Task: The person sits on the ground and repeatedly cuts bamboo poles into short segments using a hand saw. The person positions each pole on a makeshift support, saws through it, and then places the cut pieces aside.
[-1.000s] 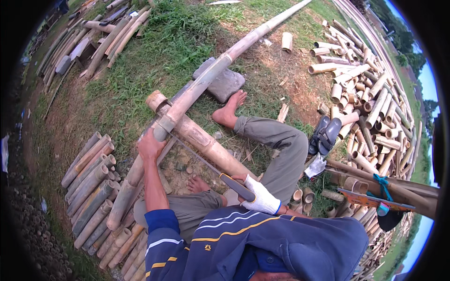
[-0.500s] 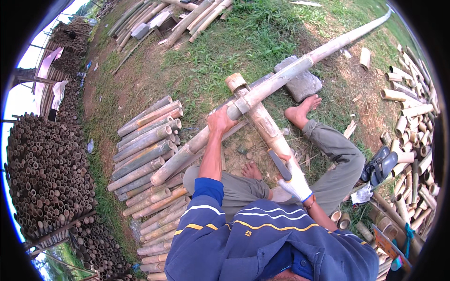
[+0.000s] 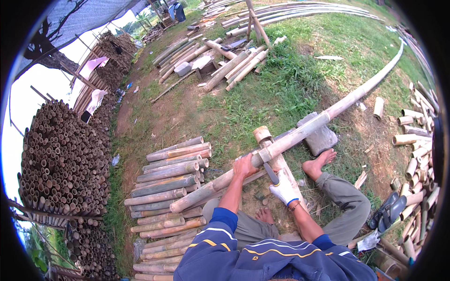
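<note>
My left hand (image 3: 244,166) is bare and clenched around the long bamboo pole (image 3: 300,136), which runs from low on my left up and away to my right, resting across a thicker bamboo log (image 3: 276,161) and a grey stone block (image 3: 321,136). My gloved right hand (image 3: 283,189) grips the handle of a knife (image 3: 271,173); its blade points up at the pole just beside my left hand, so the right hand sits slightly nearer me, under the pole. I count one long pole, one log beneath it, one block, one knife, and two sandals (image 3: 388,211) by my right knee. Cut bamboo lengths (image 3: 171,182) lie stacked to my left.
</note>
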### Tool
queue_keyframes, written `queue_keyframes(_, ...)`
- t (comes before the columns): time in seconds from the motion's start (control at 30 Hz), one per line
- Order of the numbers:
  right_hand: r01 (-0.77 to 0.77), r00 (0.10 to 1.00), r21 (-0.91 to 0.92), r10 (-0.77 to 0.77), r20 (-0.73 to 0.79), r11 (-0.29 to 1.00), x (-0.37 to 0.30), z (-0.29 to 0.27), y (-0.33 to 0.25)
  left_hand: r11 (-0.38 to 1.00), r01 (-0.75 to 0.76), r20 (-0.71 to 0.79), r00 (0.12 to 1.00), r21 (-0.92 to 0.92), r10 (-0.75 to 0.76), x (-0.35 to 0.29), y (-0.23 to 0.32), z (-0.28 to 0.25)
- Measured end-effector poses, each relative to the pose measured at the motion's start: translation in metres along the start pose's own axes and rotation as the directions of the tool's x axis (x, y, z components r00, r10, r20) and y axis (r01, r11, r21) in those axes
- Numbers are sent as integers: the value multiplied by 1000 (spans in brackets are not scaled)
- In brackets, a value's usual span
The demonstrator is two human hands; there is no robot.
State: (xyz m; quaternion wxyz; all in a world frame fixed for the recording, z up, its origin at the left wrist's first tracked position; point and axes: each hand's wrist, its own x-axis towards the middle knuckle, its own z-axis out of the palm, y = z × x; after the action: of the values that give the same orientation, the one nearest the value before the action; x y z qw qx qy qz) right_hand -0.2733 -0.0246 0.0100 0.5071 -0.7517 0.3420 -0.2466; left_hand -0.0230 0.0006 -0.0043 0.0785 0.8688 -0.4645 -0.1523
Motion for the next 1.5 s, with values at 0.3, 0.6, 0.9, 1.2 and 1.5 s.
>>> queue_keyframes(0.3,-26,999,-9,26,42,1000,-84,-31,30,994,-41,137,989,-103,55,-25,9,28)
queue_keyframes(0.6,-11,1000,19,11,-16,1000,-83,-17,22,990,-92,-11,996,-111,91,-17,5,54)
queue_keyframes(0.9,-191,974,-70,198,109,979,-221,-113,-25,993,-4,105,994,-122,17,-17,13,50)
queue_keyframes(1.2,-105,990,-4,105,98,994,-156,-71,7,995,1,96,995,-104,9,-10,10,47)
queue_keyframes(1.5,-197,975,35,192,114,980,-203,-102,-37,996,-22,68,997,-91,28,-13,4,49)
